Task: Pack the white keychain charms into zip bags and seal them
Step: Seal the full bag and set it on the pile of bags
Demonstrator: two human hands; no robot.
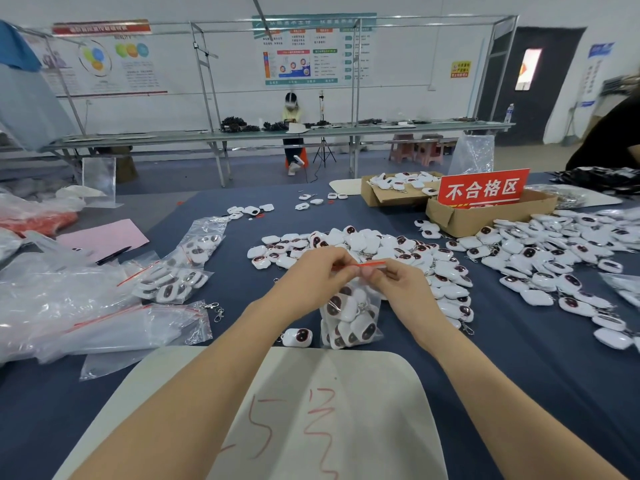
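A clear zip bag full of white keychain charms stands upright on the dark blue table, just beyond a white sheet. My left hand and my right hand both pinch its red zip strip at the top, fingertips close together. A big heap of loose white charms lies right behind the bag. One loose charm sits to the bag's left. Two filled bags lie at the left.
Empty zip bags are piled at the left. More charms spread across the right. Cardboard boxes with a red sign stand at the back right. A pink paper with a pen lies at the left; a white sheet with red marks lies nearest me.
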